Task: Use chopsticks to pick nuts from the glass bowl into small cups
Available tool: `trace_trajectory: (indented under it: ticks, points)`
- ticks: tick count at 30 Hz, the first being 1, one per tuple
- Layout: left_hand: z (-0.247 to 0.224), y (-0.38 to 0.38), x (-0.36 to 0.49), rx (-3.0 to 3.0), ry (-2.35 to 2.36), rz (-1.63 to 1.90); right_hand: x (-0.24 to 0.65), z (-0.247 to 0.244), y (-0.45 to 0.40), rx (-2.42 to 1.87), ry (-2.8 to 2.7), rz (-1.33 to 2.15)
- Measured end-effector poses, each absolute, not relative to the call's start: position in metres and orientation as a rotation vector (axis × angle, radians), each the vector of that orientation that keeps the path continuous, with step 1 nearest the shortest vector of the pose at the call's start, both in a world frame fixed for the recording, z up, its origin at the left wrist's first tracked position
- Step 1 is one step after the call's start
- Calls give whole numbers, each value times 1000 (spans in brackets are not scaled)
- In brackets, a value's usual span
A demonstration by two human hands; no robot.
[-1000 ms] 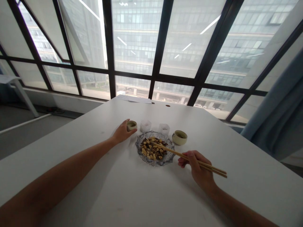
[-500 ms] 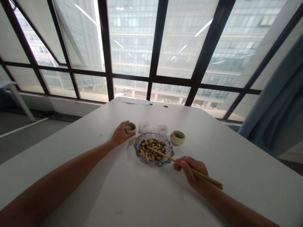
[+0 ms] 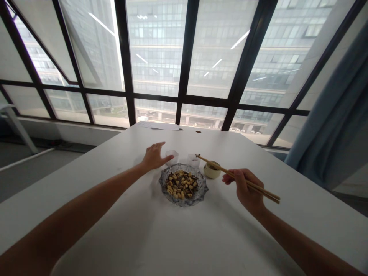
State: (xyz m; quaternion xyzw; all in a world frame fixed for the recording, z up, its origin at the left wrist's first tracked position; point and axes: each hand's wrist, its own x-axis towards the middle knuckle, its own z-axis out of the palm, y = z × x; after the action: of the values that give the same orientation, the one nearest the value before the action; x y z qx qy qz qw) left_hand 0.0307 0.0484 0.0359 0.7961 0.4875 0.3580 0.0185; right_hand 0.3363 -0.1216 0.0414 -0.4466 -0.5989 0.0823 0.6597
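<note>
My right hand (image 3: 247, 188) grips a pair of wooden chopsticks (image 3: 266, 193). Their tips are over the right translucent cup (image 3: 193, 161), with a small dark bit at the very end. My left hand (image 3: 153, 156) is open, thumb and fingers spread, beside the left translucent cup (image 3: 171, 155); its thumb overlaps that cup, and I cannot tell whether they touch. In front of the cups sits a scalloped glass bowl (image 3: 184, 203) holding peanuts (image 3: 178, 193) and dark striped seeds. A small pale green ceramic cup (image 3: 212, 172) stands right of the bowl, partly behind the chopsticks.
All this stands on a white table (image 3: 184, 241). White paper sheets (image 3: 158, 125) lie at its far edge, near two round holes. Behind are large windows with dark frames (image 3: 184, 99). A blue curtain (image 3: 324, 142) hangs at the right.
The chopsticks have left the glass bowl and moved up and away to the right translucent cup. My left hand has let go of the left ceramic cup, now hidden, and shifted toward the translucent one.
</note>
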Motion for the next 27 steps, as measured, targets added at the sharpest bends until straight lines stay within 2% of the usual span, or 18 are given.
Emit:
trace_trajectory:
  ticks: [4, 8, 17, 22, 27]
  points:
    - [58, 51, 100, 2696, 1316, 727, 349, 42, -115, -1074, -1442, 57]
    - [58, 60, 141, 2667, 1230, 446, 350, 37, -114, -1118, -1518, 48]
    - [60, 55, 137, 2771, 893, 742, 351, 32, -110, -1186, -1616, 0]
    - [58, 53, 137, 2750, 871, 767, 349, 37, -102, -1181, -1676, 93]
    - [53, 63, 140, 2707, 985, 656, 343, 60, -108, -1146, -1483, 259]
